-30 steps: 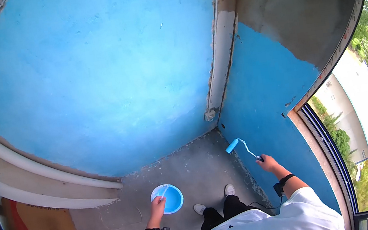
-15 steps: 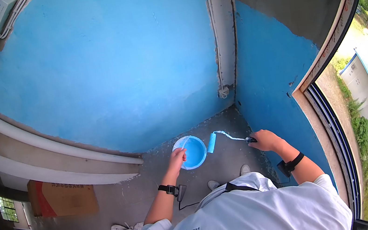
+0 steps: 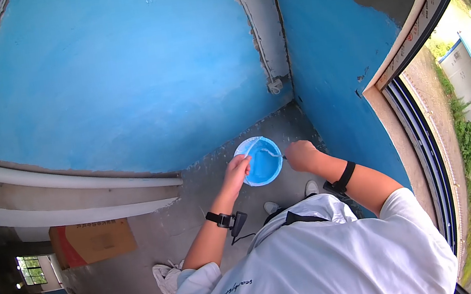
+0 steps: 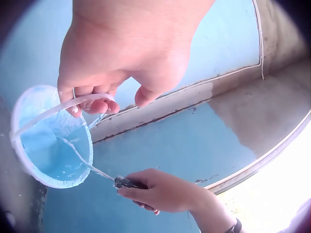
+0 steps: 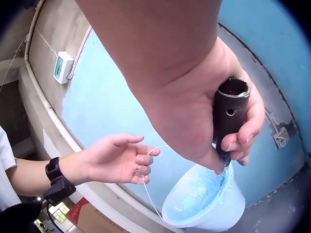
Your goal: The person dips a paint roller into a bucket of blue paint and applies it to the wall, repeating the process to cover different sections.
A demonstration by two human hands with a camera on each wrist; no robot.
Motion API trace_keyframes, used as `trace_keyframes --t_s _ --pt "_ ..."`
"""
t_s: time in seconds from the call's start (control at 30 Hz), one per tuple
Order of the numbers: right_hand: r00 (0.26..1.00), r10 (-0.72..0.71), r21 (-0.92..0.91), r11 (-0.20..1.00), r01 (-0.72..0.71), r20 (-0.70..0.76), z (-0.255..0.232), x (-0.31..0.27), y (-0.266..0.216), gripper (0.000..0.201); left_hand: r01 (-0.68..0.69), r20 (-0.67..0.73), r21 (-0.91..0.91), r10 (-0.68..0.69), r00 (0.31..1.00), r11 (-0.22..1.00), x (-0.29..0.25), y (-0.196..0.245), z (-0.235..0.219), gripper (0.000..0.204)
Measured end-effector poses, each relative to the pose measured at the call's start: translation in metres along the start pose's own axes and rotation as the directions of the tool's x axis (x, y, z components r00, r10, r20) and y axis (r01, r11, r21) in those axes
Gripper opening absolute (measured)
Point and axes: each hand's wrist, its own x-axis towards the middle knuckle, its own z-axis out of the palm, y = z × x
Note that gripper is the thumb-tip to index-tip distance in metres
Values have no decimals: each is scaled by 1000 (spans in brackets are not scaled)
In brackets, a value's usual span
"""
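Observation:
My left hand (image 3: 236, 174) holds a white bucket (image 5: 226, 208) by its thin white handle (image 4: 51, 112), the fingers hooked around it. Blue paint coats the bucket's inside, and it hangs tilted in the left wrist view. My right hand (image 3: 303, 155) grips the black handle (image 5: 229, 116) of a paint roller, just right of the rim. From there the paint-smeared metal rod (image 4: 82, 156) bends over the rim into the bucket. The roller's sleeve is down inside, hard to make out against the blue paint.
Blue-painted walls (image 3: 119, 91) meet at a corner ahead, with a socket box (image 3: 275, 86) low beside it. An open window frame (image 3: 415, 121) stands close on the right. A white pipe (image 3: 71, 179) runs along the left; a cardboard box (image 3: 95, 242) and cloth (image 3: 166, 277) lie on the floor.
My right hand has brought the roller leftward from beside the right wall into the bucket. My left hand and the bucket have come nearer to it. The head view has shifted.

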Motion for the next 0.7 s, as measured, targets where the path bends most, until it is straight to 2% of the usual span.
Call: trace_keyframes --t_s 0.2,0.27,0.4,0.47,0.5,0.57,0.7 --pt "998 39 -42 998 -37 42 1 -6 0 20 24 -17 13 -24 1000 1000 5 -7 24 16" --pt "983 12 -99 995 7 185 -16 -21 10 22 29 13 -3 -29 1000 1000 6 -12 30 18" --pt "978 61 -97 994 -42 199 -38 -68 34 21 27 39 61 -30 999 998 -15 0 53 21" --pt "998 52 -13 999 -51 45 -27 -91 53 19 11 73 29 -13 997 1000 -21 4 57 21" --pt "997 54 -10 999 -53 47 -14 -98 61 19 13 76 30 -16 997 999 -24 5 59 21" --pt "988 68 132 990 -50 -138 17 -107 74 18 22 83 -1 -22 996 1000 -28 11 63 21" --pt "977 108 249 967 -60 -184 47 -131 72 21 16 118 0 -16 993 1000 -30 13 67 21"
